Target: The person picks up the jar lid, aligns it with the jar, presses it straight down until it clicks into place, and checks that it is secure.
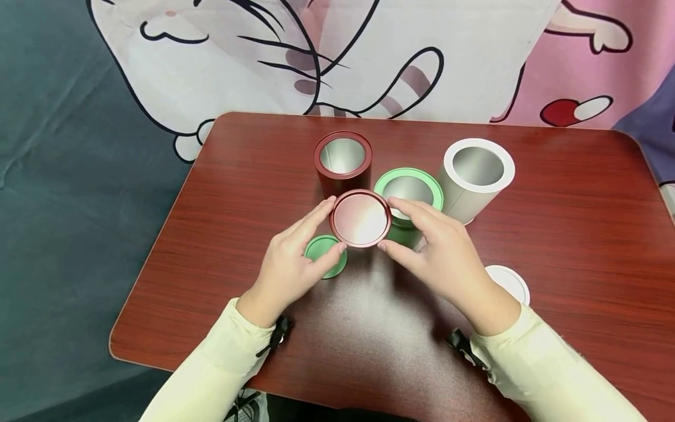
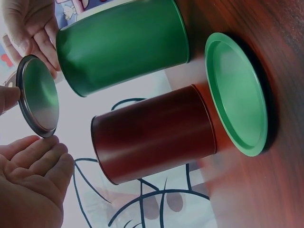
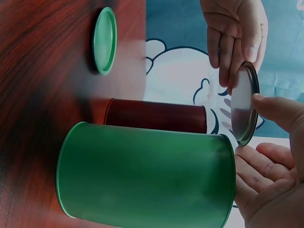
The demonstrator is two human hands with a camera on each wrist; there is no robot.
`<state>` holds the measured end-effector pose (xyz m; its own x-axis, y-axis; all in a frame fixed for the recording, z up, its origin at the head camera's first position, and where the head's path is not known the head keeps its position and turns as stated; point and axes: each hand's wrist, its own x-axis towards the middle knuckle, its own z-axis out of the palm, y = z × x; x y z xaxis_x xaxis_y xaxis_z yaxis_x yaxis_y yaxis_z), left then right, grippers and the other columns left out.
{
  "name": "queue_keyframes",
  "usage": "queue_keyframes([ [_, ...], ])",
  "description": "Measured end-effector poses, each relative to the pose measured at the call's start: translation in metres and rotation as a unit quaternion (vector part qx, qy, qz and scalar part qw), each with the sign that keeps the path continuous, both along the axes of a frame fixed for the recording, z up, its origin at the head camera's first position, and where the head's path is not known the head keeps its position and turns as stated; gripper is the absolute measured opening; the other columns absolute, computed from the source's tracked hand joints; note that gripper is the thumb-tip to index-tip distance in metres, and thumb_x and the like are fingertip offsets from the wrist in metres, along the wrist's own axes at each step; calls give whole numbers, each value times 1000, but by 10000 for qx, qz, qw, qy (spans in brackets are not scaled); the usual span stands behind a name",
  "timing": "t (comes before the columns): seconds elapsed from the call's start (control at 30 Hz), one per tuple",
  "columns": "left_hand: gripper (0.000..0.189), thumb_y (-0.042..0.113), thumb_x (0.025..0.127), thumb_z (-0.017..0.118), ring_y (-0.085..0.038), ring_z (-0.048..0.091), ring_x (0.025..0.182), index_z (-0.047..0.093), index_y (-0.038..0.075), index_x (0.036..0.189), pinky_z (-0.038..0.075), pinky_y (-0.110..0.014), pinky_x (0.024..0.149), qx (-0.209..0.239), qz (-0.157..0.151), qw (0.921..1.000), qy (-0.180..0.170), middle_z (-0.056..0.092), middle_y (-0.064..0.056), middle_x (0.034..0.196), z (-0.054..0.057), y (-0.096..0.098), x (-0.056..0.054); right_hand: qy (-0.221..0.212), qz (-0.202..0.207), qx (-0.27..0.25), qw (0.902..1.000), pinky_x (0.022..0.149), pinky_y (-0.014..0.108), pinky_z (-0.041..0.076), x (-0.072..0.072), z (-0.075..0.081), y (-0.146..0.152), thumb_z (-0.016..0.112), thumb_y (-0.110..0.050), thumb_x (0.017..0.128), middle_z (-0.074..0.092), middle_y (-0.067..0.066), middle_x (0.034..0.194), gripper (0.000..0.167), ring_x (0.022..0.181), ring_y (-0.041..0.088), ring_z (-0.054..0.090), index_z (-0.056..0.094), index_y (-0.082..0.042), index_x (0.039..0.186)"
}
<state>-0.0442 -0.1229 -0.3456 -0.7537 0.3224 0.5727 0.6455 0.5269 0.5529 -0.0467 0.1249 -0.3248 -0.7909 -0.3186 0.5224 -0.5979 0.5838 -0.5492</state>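
Head view from above has a red lid (image 1: 361,218) held between two bare hands, up in the air over the reddish wooden table (image 1: 580,234). On one side, the left hand (image 1: 289,258) grips its rim between thumb and fingertips; on the other, the right hand (image 1: 448,252) does the same, so both grips are closed on the one lid. From the wrist cameras I can see the lid held beyond the can tops, thumbs on one face and fingers against the other side.

Three cans stand upright with their tops open: a red can (image 1: 344,174) just past the lid, a green can (image 1: 408,189) partly behind the right hand's fingers, and a white can (image 1: 474,177) right beside the green one; I can't tell whether those two touch. A green lid (image 1: 319,246) lies on the table, partly covered from above by the left thumb. Near the right wrist lies a white lid (image 1: 508,282), half hidden. Pale sleeves (image 1: 554,366) reach over the table's near edge, and a cartoon-printed cloth (image 1: 459,70) hangs behind.
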Motion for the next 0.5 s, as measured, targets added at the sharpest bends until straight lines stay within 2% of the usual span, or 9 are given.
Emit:
queue_keyframes([
  [0.4, 62, 17, 84, 79, -15, 59, 126, 57, 6, 142, 52, -35, 99, -43, 176, 9998, -38, 60, -6, 141, -1, -4, -3, -262, 40, 227, 9994, 95, 41, 52, -7, 3, -3, 89, -21, 76, 70, 9, 122, 61, 113, 23, 65, 65, -4, 130],
  [0.5, 62, 17, 84, 79, -15, 61, 124, 57, 6, 142, 55, -34, 91, -70, 224, 9997, -49, 60, -6, 141, -2, -5, -4, -349, 37, 248, 9991, 96, 42, 51, -9, 4, -4, 88, -20, 77, 69, 10, 124, 61, 115, 24, 65, 65, -4, 130],
])
